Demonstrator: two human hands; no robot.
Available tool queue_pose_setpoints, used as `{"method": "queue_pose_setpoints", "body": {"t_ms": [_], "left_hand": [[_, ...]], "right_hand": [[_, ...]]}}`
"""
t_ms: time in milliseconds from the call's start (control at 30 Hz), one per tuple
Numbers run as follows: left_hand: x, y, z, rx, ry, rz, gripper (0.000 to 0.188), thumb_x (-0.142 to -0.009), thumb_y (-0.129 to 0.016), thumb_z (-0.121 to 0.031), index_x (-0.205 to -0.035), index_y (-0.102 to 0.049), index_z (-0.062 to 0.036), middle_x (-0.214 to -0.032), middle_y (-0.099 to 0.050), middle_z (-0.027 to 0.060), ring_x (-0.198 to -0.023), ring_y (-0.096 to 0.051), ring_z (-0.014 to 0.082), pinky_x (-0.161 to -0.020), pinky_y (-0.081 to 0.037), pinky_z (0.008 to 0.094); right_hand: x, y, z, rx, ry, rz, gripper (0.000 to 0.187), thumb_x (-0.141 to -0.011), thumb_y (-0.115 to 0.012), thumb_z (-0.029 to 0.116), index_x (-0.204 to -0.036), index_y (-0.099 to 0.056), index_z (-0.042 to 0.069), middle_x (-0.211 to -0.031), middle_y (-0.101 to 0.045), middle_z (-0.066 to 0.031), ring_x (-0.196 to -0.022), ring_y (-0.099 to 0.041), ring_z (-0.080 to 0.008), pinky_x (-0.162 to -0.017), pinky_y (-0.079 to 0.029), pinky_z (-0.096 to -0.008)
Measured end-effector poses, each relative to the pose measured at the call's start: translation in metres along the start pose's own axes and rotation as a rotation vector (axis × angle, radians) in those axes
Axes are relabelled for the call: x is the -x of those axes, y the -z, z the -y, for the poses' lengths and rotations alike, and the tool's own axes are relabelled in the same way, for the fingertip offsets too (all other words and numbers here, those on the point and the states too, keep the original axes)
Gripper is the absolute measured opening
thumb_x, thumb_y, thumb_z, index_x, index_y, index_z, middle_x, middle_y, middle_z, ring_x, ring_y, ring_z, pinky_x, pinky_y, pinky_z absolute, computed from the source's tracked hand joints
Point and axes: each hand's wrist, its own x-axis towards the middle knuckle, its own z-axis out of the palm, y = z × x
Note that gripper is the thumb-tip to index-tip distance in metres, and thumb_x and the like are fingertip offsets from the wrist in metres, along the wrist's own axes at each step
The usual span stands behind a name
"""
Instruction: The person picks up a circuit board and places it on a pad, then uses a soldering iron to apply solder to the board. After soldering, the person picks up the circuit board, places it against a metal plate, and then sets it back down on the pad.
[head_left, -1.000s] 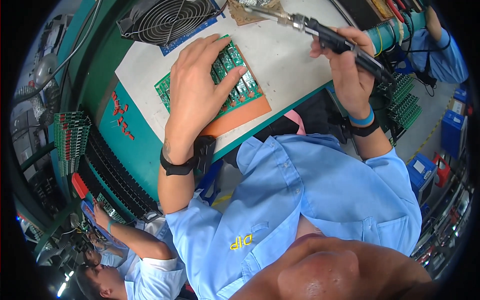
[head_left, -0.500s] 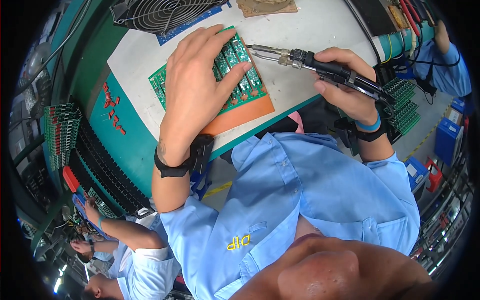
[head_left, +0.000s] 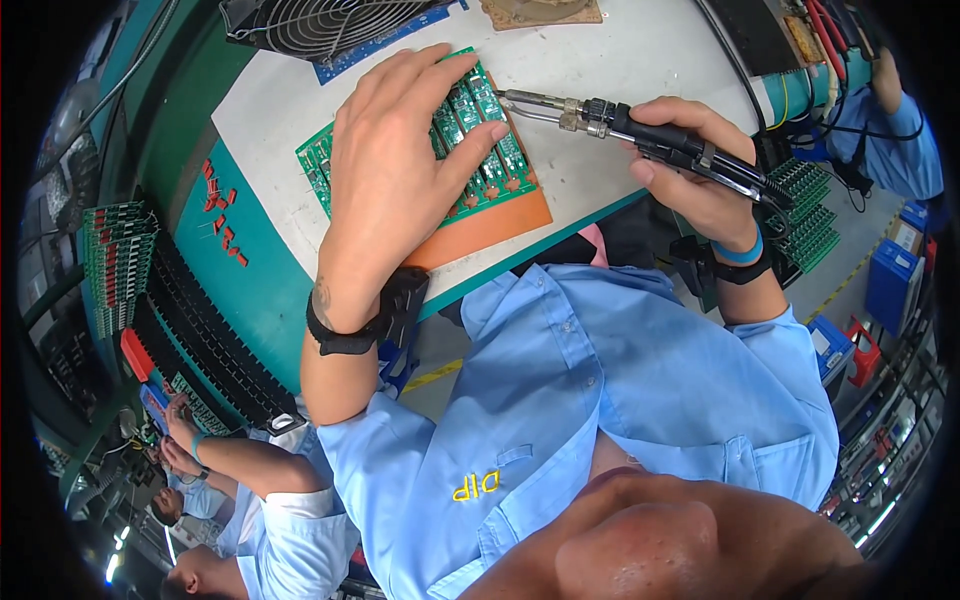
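Observation:
My left hand [head_left: 385,170] lies over a green circuit board [head_left: 512,160] made of several joined strips with small parts on them. Its fingers are spread toward the far edge, and the thumb rests on the board. Much of the board's middle is hidden beneath the hand. Under the board, an orange sheet [head_left: 490,232] sticks out on the near side. My right hand [head_left: 705,200] is closed around a black-handled soldering iron [head_left: 650,133] with a thin metal tube alongside its tip. That tip points left, at the board's upper right edge; whether it touches is too small to tell.
A fan with a wire guard [head_left: 335,35] stands at the far left of the white sheet [head_left: 600,75]. Loose red components [head_left: 222,215] lie on the green mat. Black racks [head_left: 215,320] and stacked boards [head_left: 118,265] are at left, more boards [head_left: 805,215] at right. Co-workers [head_left: 270,500] sit nearby.
My hands, the board and the soldering iron hold nearly the same places, with only a slight shift of the view. At lower left, a co-worker's hands have moved closer together.

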Motion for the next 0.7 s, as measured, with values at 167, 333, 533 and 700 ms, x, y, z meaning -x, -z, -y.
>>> {"method": "queue_pose_setpoints", "body": {"t_ms": [167, 333, 533, 700], "left_hand": [[-0.0004, 0.0003, -0.0004, -0.004, -0.001, -0.001, 0.049, -0.081, -0.084, -0.028, -0.123, -0.072, -0.0068, -0.132, -0.067, 0.0131, -0.126, -0.059, 0.036, -0.106, -0.046, 0.0457], [-0.0004, 0.0006, -0.0012, -0.006, 0.007, 0.005, 0.049, -0.081, -0.084, -0.029, -0.123, -0.072, -0.0069, -0.132, -0.067, 0.0131, -0.126, -0.059, 0.0363, -0.106, -0.046, 0.0458], [-0.0002, 0.0003, -0.0008, -0.007, 0.005, 0.0, 0.049, -0.082, -0.084, -0.029, -0.124, -0.072, -0.0068, -0.132, -0.067, 0.0134, -0.126, -0.059, 0.0363, -0.106, -0.046, 0.046], [-0.0002, 0.0, -0.001, -0.009, 0.008, 0.002, 0.05, -0.082, -0.084, -0.03, -0.124, -0.072, -0.0067, -0.132, -0.067, 0.0142, -0.127, -0.059, 0.0364, -0.107, -0.046, 0.0463]], "right_hand": [[0.0, 0.0013, 0.0002, 0.027, -0.002, 0.016, 0.042, -0.083, -0.079, -0.002, -0.123, -0.064, -0.006, -0.111, -0.072, -0.0152, -0.098, -0.071, -0.0178, -0.089, -0.057, -0.0291], [-0.0003, 0.0004, 0.0003, 0.021, 0.005, 0.001, 0.043, -0.083, -0.079, -0.001, -0.123, -0.064, -0.006, -0.11, -0.071, -0.0153, -0.096, -0.071, -0.0168, -0.087, -0.057, -0.0281], [0.003, -0.0007, -0.001, -0.013, -0.017, -0.045, 0.043, -0.084, -0.079, -0.001, -0.124, -0.064, -0.006, -0.109, -0.072, -0.0152, -0.094, -0.07, -0.0159, -0.086, -0.057, -0.0278], [0.0037, -0.0004, -0.0014, -0.022, -0.011, -0.053, 0.043, -0.084, -0.079, -0.001, -0.124, -0.064, -0.006, -0.108, -0.072, -0.0148, -0.094, -0.07, -0.0154, -0.086, -0.057, -0.0281]]}}
